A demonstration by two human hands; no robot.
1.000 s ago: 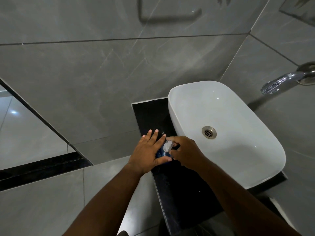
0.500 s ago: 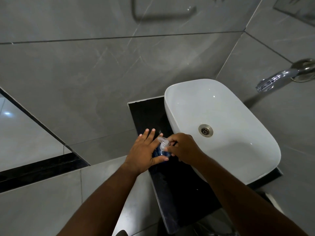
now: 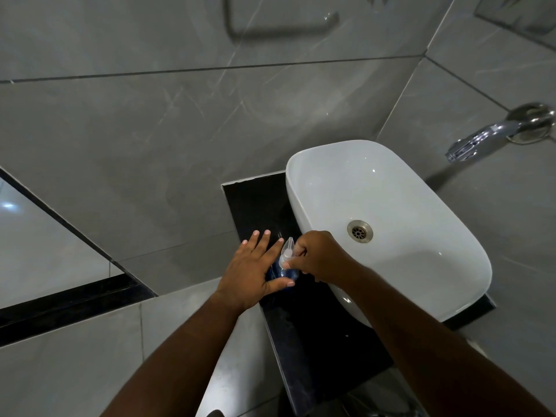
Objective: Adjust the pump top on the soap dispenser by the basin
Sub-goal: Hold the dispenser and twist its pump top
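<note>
- A black polished countertop [image 3: 307, 341] carries everything; it is a narrow dark slab set against grey wall tiles, with a thin pale trim along its far edge.
- A white rounded-rectangular basin [image 3: 427, 272] sits on top of it, covering the right part and overhanging the right edge; a metal drain [image 3: 359, 231] sits in its bowl.
- A soap dispenser [image 3: 284, 267] with a blue body and a clear pump top [image 3: 287, 249] stands on the bare left strip, just beside the basin's left wall, about midway along the left edge.
- The near part of the left strip shows faint specks and reflections.
</note>
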